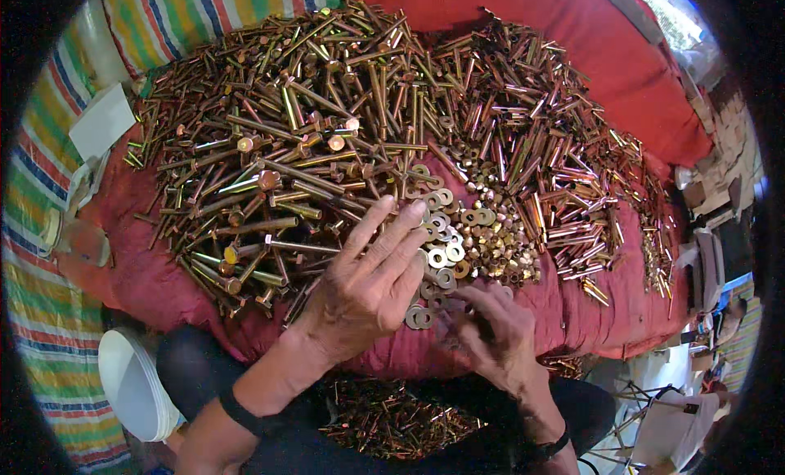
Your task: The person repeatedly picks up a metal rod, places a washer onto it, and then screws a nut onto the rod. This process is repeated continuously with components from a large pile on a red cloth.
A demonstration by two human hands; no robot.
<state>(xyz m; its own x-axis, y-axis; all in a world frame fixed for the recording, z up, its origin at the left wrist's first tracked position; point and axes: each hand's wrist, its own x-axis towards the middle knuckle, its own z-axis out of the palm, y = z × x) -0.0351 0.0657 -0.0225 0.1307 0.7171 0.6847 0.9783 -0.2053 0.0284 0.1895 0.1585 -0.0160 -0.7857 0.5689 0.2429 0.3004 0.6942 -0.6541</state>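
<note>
My left hand [372, 275] lies with its fingers stretched out along the left side of a strip of flat washers [448, 250]. Its fingertips reach the lower edge of a heap of long hex bolts [302, 164]. My right hand [497, 332] is at the near end of the washers, fingers bent and smeared by motion. Whether anything is between those fingers, I cannot tell. Just beyond my right hand sits a pile of small brass-coloured nuts [503, 242]. Metal sleeves [572, 221] are heaped to the right of the nuts.
All the hardware rests on a red cloth surface [589, 315]. A white stack of round lids or plates [135, 385] stands at lower left, near a clear jar [82, 242]. More metal parts [401, 422] lie below, between my legs. Striped sheeting [49, 311] runs along the left.
</note>
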